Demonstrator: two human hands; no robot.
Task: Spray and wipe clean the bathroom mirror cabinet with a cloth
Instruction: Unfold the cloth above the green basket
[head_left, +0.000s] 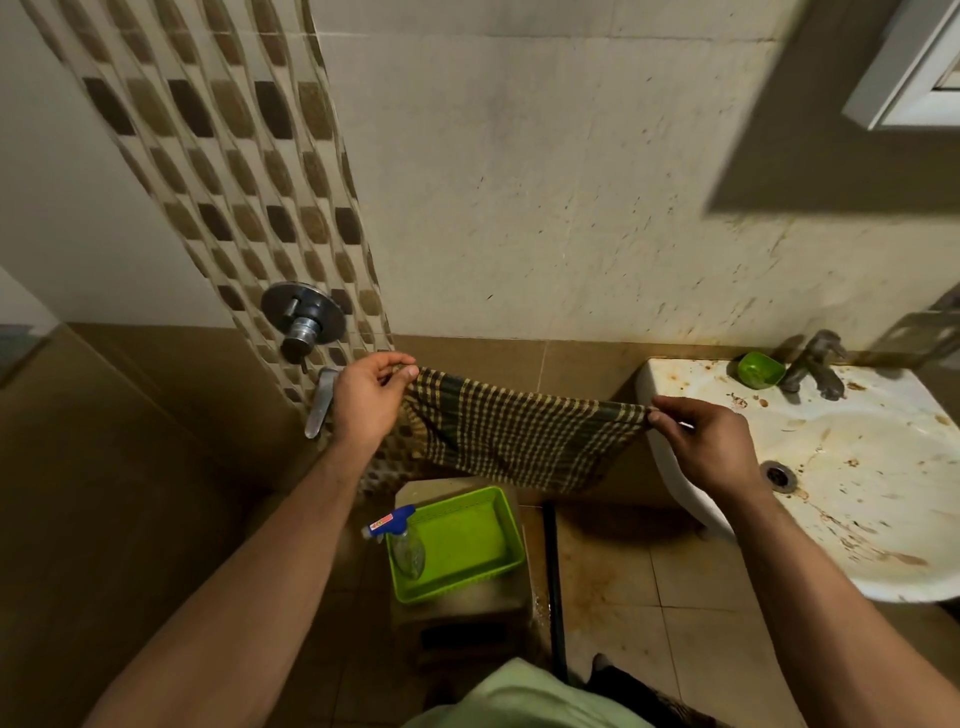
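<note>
Both grips were grasping: left grip (366, 400) and right grip (706, 441) each pinched a top corner of the checked cloth (519, 441), held taut in mid-air between them. Cloth long axis ran left-right, dipping slightly toward the right; the rest hung down. Shower valve (304, 317) sat on the wall just behind the left grip. Stained sink (857, 467) with tap (813, 364) and green cup (761, 369) was beside the right grip. Below the cloth, spray bottle (400, 540) lay in a green tray (467, 535) on a stool (462, 618), nozzle pointing up-left. Mirror cabinet (909, 67) corner showed at top right, well apart from the cloth.
</note>
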